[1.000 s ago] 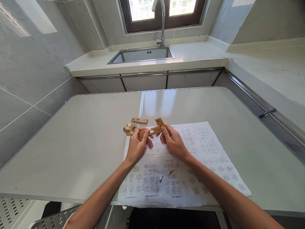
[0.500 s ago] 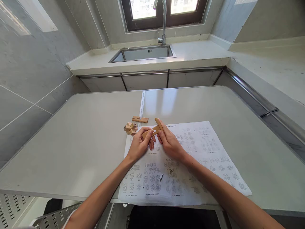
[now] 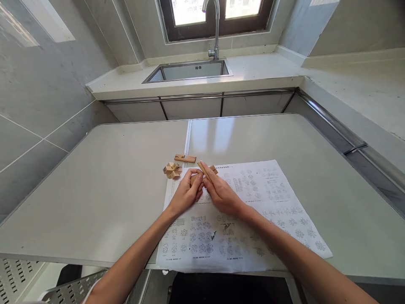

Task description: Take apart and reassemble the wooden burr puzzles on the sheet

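Observation:
My left hand (image 3: 187, 189) is closed on a flat wooden puzzle piece (image 3: 193, 179), most of which its fingers hide. Against it, my right hand (image 3: 220, 191) grips a second wooden puzzle piece (image 3: 205, 169), a narrow strip slanting up to the left. A wooden end with a dark mark shows behind the right fingers; which piece it belongs to I cannot tell. Just beyond the left hand lie a star-shaped wooden puzzle (image 3: 172, 170) and a loose notched wooden piece (image 3: 185, 158). Both hands are above a printed instruction sheet (image 3: 249, 249).
The sheet, torn in places, lies on a pale table (image 3: 95, 198) with a seam down it. Behind stand a counter with a sink (image 3: 190, 71), a faucet (image 3: 216, 29) and a window. A tiled wall is on the left, and a perforated chair (image 3: 72, 291) at the lower left.
My right hand has brought its strip to the left, across the piece in my left hand. The strip now slants over the join between the hands. The star-shaped puzzle and loose piece stay put.

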A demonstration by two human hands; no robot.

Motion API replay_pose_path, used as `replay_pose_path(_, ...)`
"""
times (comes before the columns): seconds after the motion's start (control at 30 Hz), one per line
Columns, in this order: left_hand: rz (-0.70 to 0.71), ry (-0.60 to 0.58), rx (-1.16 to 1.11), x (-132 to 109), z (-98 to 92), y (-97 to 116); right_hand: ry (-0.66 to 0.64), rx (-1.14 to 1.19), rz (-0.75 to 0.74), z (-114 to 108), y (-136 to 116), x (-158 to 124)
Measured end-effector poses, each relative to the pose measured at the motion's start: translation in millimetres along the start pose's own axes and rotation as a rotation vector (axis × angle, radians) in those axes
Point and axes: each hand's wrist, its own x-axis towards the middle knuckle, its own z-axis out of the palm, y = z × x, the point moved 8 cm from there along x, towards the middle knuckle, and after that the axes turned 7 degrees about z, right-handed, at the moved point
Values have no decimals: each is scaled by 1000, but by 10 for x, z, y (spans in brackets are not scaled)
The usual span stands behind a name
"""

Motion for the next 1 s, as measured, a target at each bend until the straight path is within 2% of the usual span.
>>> replay_pose_path(0.27,27,3,51,-21,28,77,85,16,26,-70,61,-5)
replay_pose_path(0.63,44,36,96,-26,5,56,172,33,78,-149,74,-6)
replay_pose_path(1.0,62,63,137,-32,-38,71,137,20,100,-148,91,-7)
